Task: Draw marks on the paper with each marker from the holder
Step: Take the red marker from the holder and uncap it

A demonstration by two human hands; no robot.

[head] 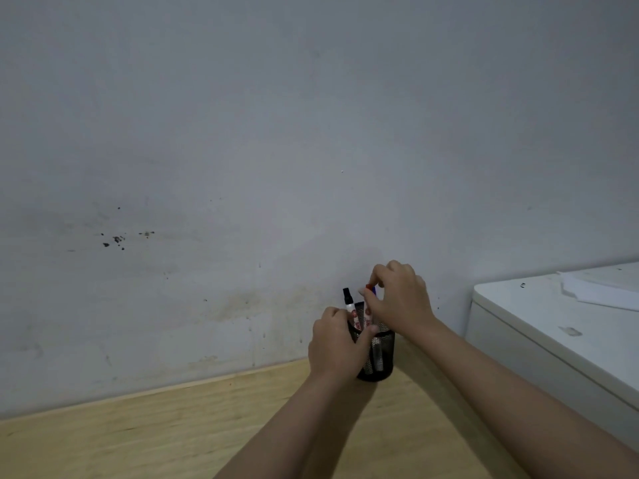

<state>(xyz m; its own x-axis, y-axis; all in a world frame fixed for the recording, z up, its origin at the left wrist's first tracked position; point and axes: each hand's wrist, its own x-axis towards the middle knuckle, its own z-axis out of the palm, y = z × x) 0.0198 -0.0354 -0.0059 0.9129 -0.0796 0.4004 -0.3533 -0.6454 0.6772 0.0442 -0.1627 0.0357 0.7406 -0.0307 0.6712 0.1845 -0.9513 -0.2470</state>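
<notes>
A black mesh holder (pixel 382 357) stands on the wooden table (pixel 155 426) close to the wall. My left hand (pixel 337 344) wraps around its left side, thumb on the rim. Markers stand upright in it: a black-capped marker (pixel 348 302) on the left and a red-capped marker (pixel 368 305) beside it, with a blue cap just behind. My right hand (pixel 397 299) reaches over the holder and pinches the top of the red-capped marker with its fingertips. White paper (pixel 601 288) lies on the white cabinet at the right.
A stained grey wall (pixel 242 167) rises directly behind the holder. A white cabinet (pixel 539 326) stands at the right, higher than the table. My two forearms cross the table's near right part.
</notes>
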